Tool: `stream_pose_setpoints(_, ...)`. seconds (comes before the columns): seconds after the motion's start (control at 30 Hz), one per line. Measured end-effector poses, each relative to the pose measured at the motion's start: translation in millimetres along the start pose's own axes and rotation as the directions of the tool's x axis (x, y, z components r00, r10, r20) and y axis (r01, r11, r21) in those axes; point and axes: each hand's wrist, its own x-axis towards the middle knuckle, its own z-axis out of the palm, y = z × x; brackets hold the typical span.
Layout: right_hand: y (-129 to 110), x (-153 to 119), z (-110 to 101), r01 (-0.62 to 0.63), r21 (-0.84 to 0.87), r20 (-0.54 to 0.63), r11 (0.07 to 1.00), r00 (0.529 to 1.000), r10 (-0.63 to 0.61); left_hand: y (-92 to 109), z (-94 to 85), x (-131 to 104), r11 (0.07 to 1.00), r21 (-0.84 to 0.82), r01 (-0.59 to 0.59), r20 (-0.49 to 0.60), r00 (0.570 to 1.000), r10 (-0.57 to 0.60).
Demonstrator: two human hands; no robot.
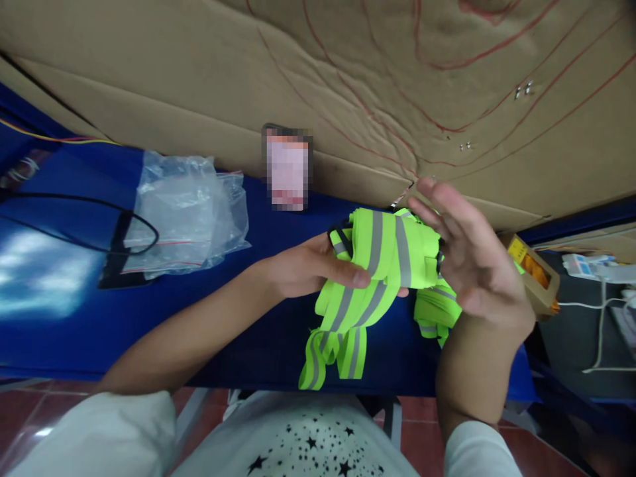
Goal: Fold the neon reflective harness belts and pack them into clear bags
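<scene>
Cardboard (173,73) marked with red lines backs a blue table (278,305). Above it, the person's left hand (318,268) grips a folded yellow-green strap (387,248), thumb on top. Beside its right end, the right hand (479,265) is open, fingers apart; contact is unclear. Plastic bags (183,205) lie left.

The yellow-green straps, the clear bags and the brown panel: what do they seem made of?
Yellow-green straps: probably matte synthetic fabric, since they bend and fold softly; their even grey stripes may be reflective tape.
Clear bags: thin, glossy plastic, see-through and crinkled.
Brown panel: likely matte cardboard, judging by its creases.
</scene>
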Motion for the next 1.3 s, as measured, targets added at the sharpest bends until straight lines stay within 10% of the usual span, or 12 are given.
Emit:
stream_pose_setpoints(0.2, 9.1, 9.3, 23.8, -0.290, 0.237, 0.024, 0.927, 0.956, 0.293, -6.5, -7.2, 2.6, 0.999, 0.051, 0.004, -0.184, 0.983, 0.006)
stream_pose_setpoints(0.33, -0.8, 13.6, 34.6, -0.167, 0.026, -0.228, 0.986, 0.959, 0.169, -19.8, -15.0, 12.1, 0.975, -0.221, -0.021, -0.169, 0.986, -0.017)
stream_pose_setpoints(0.5, -7.5, 10.2, 35.8, 0.022, -0.146, -0.246, 0.989, 0.968, -0.058, -24.0, -15.9, 12.0, 0.930, -0.361, -0.069, 0.027, 0.996, 0.085)
stream_pose_setpoints(0.73, 2.6, 12.0, 45.6, 0.169, -0.408, -0.106, 0.897, 0.967, -0.231, -14.2, -11.1, 7.2, 0.968, -0.181, -0.175, -0.225, 0.965, 0.132)
stream_pose_setpoints(0.9, -5.3, 12.3, 34.8, 0.119, -0.292, 0.069, 0.949, 0.992, -0.104, -3.4, -10.2, 6.1, 0.985, -0.060, -0.159, -0.304, 0.943, 0.133)
stream_pose_setpoints(1.03, -11.9, 4.0, 14.4, 0.023, -0.009, -0.107, 1.000, 0.994, -0.023, 1.1, -2.8, 1.2, 0.994, 0.074, -0.083, -0.297, 0.949, 0.101)
stream_pose_setpoints(1.3, 3.9, 10.2, 30.1, -0.229, -0.114, -0.086, 0.967, 0.972, 0.220, -11.6, -2.2, 9.8, 0.993, 0.052, -0.104, -0.324, 0.939, 0.116)
